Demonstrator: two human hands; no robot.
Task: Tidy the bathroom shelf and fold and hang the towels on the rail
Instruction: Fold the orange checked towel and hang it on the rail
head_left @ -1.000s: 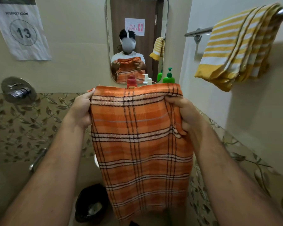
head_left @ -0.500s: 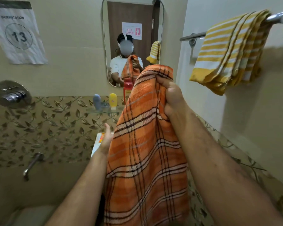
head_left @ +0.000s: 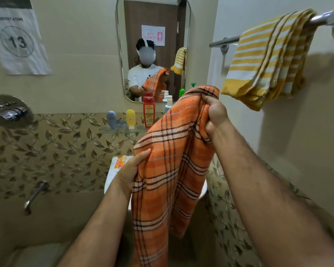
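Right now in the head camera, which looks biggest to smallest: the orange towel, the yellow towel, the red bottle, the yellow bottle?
1. orange towel, though it is nearest the camera
2. yellow striped towel
3. red bottle
4. yellow bottle

Both bare forearms reach forward from the bottom of the view. The right hand (head_left: 215, 114) is raised higher, fist closed with its fingers curled around the top edge of the orange towel (head_left: 170, 170). The left hand (head_left: 131, 172) sits lower, thumb and fingers pinching the towel's left edge.
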